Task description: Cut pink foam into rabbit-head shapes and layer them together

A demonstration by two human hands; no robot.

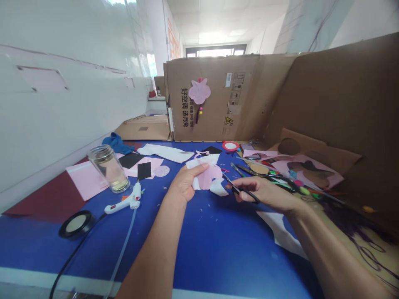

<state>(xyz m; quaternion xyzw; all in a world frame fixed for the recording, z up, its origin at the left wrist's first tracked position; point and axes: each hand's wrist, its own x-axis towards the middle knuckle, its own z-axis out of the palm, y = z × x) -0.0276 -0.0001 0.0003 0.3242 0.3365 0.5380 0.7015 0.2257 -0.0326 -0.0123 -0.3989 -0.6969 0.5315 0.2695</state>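
Pink-and-white sheet (208,176), blue table (218,241)

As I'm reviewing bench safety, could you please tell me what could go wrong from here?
The scissors in the right hand point at the pink and white piece pinched by the left hand; its thumb sits near the blades and could get nicked. The glue gun lies near the left forearm; if hot, it might burn. The glass jar of liquid stands beside it; a knock could wet the pink sheet.
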